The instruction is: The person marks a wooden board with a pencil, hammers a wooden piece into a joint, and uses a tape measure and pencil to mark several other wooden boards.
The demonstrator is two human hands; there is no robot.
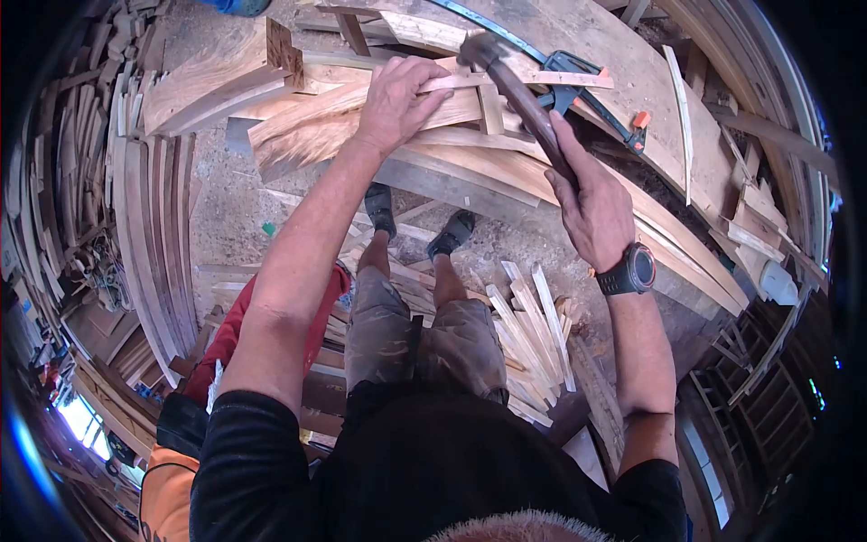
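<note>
My right hand [591,203] is wrapped round the dark handle of a hammer [533,117]. The hammer's head is smeared by motion and sits over the boards, near a thin wooden strip [551,79]. At the strip's left end, my left hand [397,99] has its fingers and thumb closed on it. Under the strip, a short upright-looking wood piece [490,108] crosses between long pale boards [316,126]. A bar clamp [564,81] with orange ends lies just behind the strip's right part.
A thick wood block [226,77] stands at the left of the bench. Stacked planks [153,235] line the left side. Offcut strips [533,325] lie on the floor by my feet. A white jug [778,283] stands at the right, and red cloth [226,334] hangs at lower left.
</note>
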